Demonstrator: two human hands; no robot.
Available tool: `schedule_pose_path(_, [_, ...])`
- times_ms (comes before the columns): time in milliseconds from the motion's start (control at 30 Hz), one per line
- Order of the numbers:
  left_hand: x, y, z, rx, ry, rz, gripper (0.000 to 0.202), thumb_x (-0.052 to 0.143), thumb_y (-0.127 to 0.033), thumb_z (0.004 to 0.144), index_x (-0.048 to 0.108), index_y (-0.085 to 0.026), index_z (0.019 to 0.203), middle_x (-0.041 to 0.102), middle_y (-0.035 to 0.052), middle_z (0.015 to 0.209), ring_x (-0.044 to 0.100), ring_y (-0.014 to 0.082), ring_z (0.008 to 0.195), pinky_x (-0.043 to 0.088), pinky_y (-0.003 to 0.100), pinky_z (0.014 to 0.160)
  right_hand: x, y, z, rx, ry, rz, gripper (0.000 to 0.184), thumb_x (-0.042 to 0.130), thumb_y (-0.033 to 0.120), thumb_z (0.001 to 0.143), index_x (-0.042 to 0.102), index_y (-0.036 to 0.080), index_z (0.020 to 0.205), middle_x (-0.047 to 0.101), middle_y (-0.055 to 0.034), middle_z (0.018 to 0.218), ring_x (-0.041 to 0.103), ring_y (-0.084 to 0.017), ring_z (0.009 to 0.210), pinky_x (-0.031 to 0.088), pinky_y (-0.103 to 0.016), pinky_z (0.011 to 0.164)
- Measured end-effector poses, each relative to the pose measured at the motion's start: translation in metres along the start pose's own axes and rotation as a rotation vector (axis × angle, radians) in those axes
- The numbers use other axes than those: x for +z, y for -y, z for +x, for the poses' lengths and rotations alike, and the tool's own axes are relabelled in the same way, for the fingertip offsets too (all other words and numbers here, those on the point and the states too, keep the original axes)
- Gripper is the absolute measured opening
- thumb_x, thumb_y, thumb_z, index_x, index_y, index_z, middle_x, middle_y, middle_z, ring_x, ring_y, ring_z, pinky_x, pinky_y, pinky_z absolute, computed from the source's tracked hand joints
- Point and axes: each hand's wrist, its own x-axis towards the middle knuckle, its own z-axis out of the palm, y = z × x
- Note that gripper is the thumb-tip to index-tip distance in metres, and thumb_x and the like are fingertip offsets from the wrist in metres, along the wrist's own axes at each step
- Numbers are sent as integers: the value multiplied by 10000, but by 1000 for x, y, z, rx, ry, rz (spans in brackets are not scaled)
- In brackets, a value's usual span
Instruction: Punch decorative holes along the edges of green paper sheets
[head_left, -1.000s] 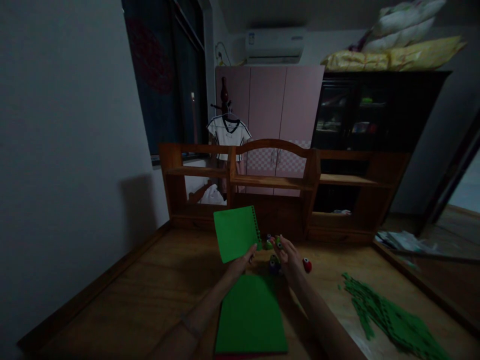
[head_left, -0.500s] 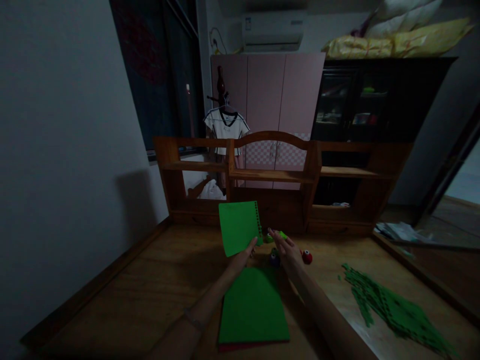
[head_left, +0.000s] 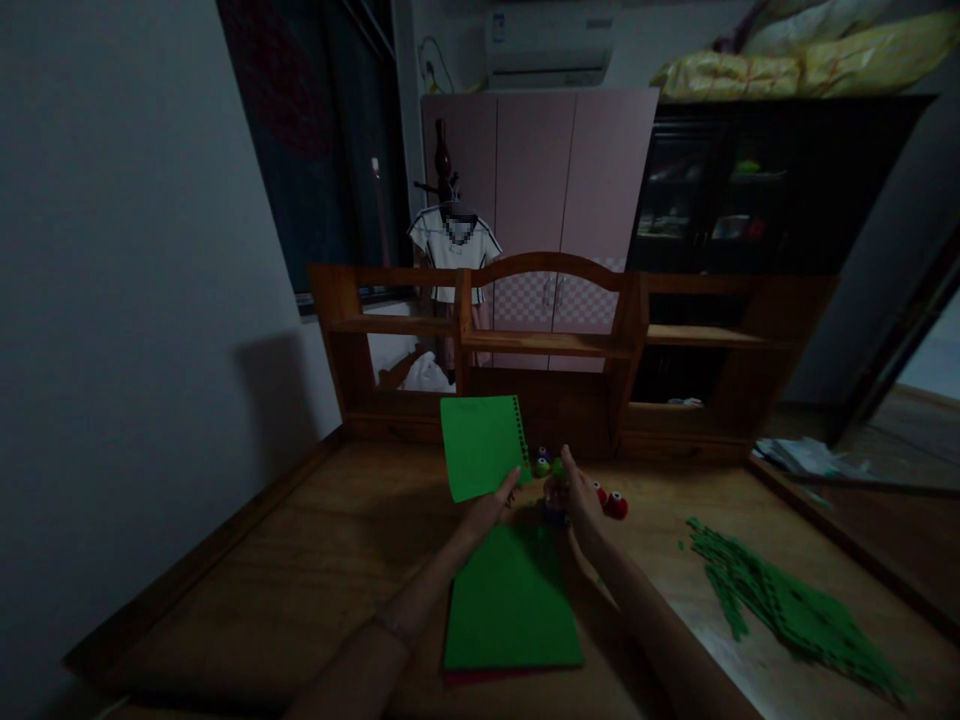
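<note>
My left hand [head_left: 491,508] pinches the lower edge of a green sheet [head_left: 481,443] and holds it upright above the desk; a row of small punched holes runs down the sheet's right edge. My right hand [head_left: 579,497] is just to its right, fingers curled around a small dark punch that I can barely make out. Small round punches, green [head_left: 541,466] and red [head_left: 616,505], sit on the desk around that hand. A stack of green sheets [head_left: 511,602] lies flat below both hands.
A pile of cut green strips [head_left: 780,603] lies at the right of the wooden desk [head_left: 300,580]. A wooden shelf unit [head_left: 555,340] stands along the desk's back edge. A wall runs close on the left. The room is dim.
The view has tilted slightly down. My right hand has dropped from near the sheet's edge to the punches on the desk and closed around one. The held sheet stays raised.
</note>
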Motion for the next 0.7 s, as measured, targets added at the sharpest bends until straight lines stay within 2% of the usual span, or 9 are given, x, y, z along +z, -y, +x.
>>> schedule_pose_path(100, [0, 3, 2, 0, 1, 5, 605, 483, -602, 704, 575, -175, 1122, 523, 53, 1225, 375, 226, 1224, 186, 315, 1058, 3, 3, -4, -14, 26, -48, 467, 457, 657, 703, 509, 192, 714, 481, 41, 425, 390, -83, 342, 264, -204, 353])
schedule_pose_path(233, [3, 9, 6, 33, -14, 28, 616, 516, -576, 696, 542, -179, 1166, 466, 55, 1279, 333, 215, 1251, 131, 312, 1077, 7, 7, -11, 6, 85, -73, 468, 427, 675, 705, 485, 211, 733, 442, 64, 438, 363, -82, 355, 290, -205, 375])
schedule_pose_path(300, [4, 9, 6, 31, 23, 10, 609, 505, -568, 708, 533, -184, 1180, 464, 50, 1279, 343, 220, 1245, 148, 324, 1077, 8, 8, -12, 8, 94, -99, 454, 441, 668, 699, 487, 217, 729, 449, 62, 464, 390, -91, 383, 316, -211, 398])
schedule_pose_path(433, [4, 10, 6, 21, 185, -39, 589, 457, -573, 740, 551, -173, 1162, 548, 62, 1193, 404, 231, 1201, 219, 364, 1059, 5, 9, -8, -17, 83, -157, 418, 519, 628, 673, 515, 212, 711, 483, 47, 496, 444, -109, 428, 330, -221, 426])
schedule_pose_path(600, [6, 16, 11, 0, 157, -66, 639, 422, -596, 754, 535, -121, 1167, 545, 89, 1195, 403, 214, 1201, 222, 357, 1056, 0, 5, -2, -28, 68, -197, 448, 536, 638, 644, 561, 196, 713, 532, 27, 487, 479, -123, 429, 337, -234, 437])
schedule_pose_path(700, [5, 16, 12, 16, 153, -68, 623, 421, -592, 755, 540, -134, 1160, 520, 81, 1227, 416, 204, 1193, 232, 339, 1049, -1, 3, -1, -31, 58, -208, 448, 527, 637, 651, 571, 195, 707, 544, 28, 483, 489, -120, 432, 337, -229, 439])
